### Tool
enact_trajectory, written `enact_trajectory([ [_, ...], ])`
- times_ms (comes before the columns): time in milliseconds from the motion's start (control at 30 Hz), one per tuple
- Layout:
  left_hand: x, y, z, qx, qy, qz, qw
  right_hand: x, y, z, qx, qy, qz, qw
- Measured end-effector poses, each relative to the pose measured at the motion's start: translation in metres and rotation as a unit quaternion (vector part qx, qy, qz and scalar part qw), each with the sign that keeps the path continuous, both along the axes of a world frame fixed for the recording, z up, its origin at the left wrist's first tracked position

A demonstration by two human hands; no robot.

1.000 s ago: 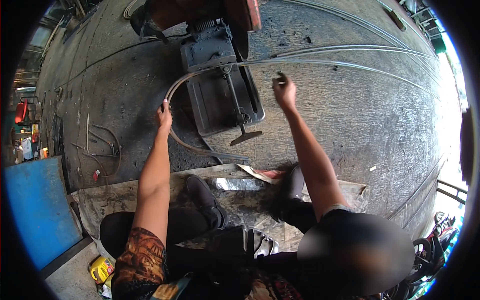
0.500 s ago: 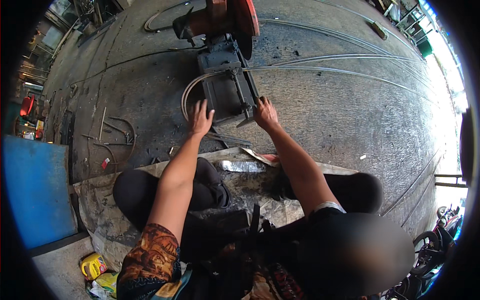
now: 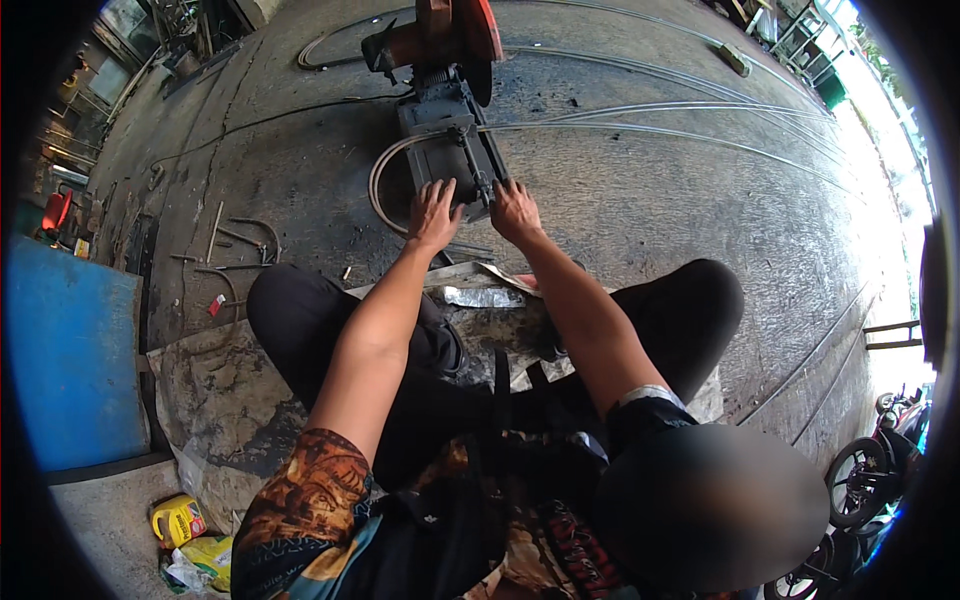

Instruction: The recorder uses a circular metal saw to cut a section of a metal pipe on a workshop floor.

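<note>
A cut-off saw with a red guard (image 3: 483, 30) stands on the floor ahead of me. Its dark metal base (image 3: 438, 165) reaches toward me. My left hand (image 3: 435, 213) rests on the near left part of the base, fingers stretched out and thumb apart. On the near right corner, beside the vise screw (image 3: 472, 155), my right hand (image 3: 515, 208) has its fingers curled; what they grip is hidden. Thin metal rods (image 3: 640, 130) run across the base under the vise and bend into a loop (image 3: 376, 185) at its left.
Bent rod offcuts (image 3: 235, 240) lie on the floor at left. A silver packet (image 3: 484, 297) lies on a dirty sheet (image 3: 200, 385) between my legs. There is a blue panel (image 3: 75, 360) at far left, a yellow container (image 3: 178, 521) below it, and motorcycles (image 3: 860, 480) at lower right.
My left hand has moved right, from beside the loop onto the saw base, closer to my right hand. The right hand now covers the vise handle's near end. My knees have shifted.
</note>
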State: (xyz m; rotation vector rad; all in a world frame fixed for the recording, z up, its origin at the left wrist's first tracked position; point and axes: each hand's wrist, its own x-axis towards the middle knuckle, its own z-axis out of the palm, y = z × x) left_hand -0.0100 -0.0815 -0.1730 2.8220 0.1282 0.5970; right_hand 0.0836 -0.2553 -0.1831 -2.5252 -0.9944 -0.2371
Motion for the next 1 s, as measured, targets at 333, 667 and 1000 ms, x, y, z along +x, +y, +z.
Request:
enact_trajectory([
  [333,-0.026,-0.015,0.022,0.020,-0.004,-0.020,1.000,-0.035,-0.016,0.031,0.000,0.047,-0.002,0.999],
  [667,-0.030,-0.026,0.035,0.029,-0.015,-0.034,0.999,-0.047,-0.016,0.032,0.002,-0.005,0.002,1.000],
  [1000,-0.021,-0.012,0.018,0.010,-0.006,-0.026,1.000,-0.034,0.006,0.006,-0.001,-0.001,-0.010,1.000],
])
